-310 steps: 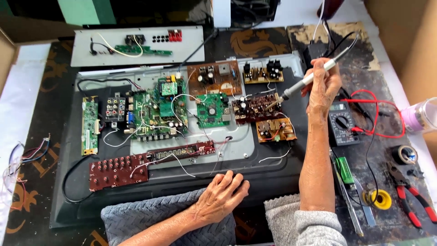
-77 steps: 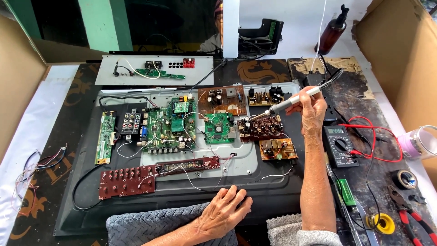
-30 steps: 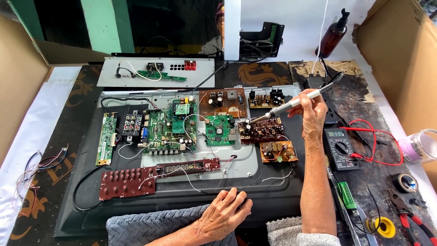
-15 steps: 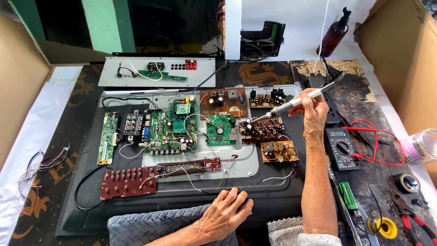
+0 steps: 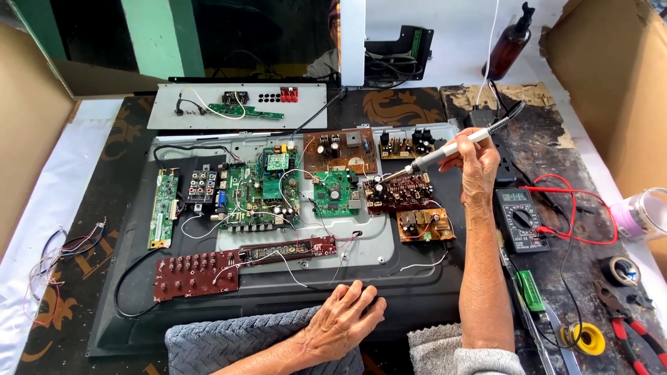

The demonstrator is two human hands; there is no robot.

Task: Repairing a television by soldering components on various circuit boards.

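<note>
Dark patterned bench (image 5: 389, 107), cardboard walls (image 5: 611, 76) — right hand (image 5: 476, 163) grip holds soldering iron (image 5: 451, 147), left hand (image 5: 344, 323) flat, prob. empty.

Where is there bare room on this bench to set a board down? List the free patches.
Free: the dark panel strip between the red button board and the grey towel; the white sheet at far left. Crowded: the middle boards under the soldering iron, and the right side around the multimeter.

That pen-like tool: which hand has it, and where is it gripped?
The right hand holds the soldering iron around its rear handle; the left hand holds nothing.
</note>
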